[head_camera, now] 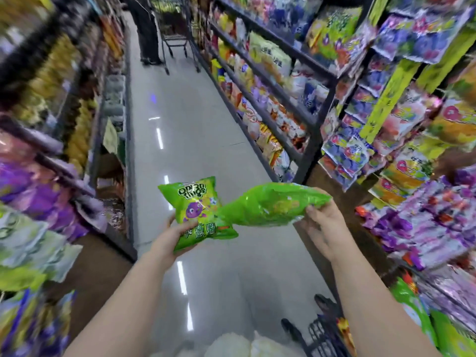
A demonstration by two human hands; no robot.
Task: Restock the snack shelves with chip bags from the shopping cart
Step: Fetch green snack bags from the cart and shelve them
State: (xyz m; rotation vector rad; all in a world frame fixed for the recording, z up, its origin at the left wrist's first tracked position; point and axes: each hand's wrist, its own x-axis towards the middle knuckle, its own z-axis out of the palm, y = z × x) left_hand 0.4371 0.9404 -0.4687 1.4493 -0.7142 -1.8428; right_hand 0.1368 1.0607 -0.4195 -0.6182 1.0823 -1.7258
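I hold two green chip bags above the aisle floor. My left hand (171, 237) grips the lower edge of an upright green onion-rings bag (197, 210) with a purple cartoon figure on its front. My right hand (323, 222) pinches the right end of a second green bag (273, 204), which lies sideways with its left tip touching the first bag. The snack shelves (316, 119) on my right are packed with colourful bags. A corner of the dark wire shopping cart (322, 336) shows at the bottom, between my forearms.
Shelves of bagged goods (51, 161) line the left side too. The grey aisle floor (195, 119) runs straight ahead. At its far end a person in dark clothes (146, 29) stands beside another cart (175, 34). White bags (242, 345) lie at the bottom edge.
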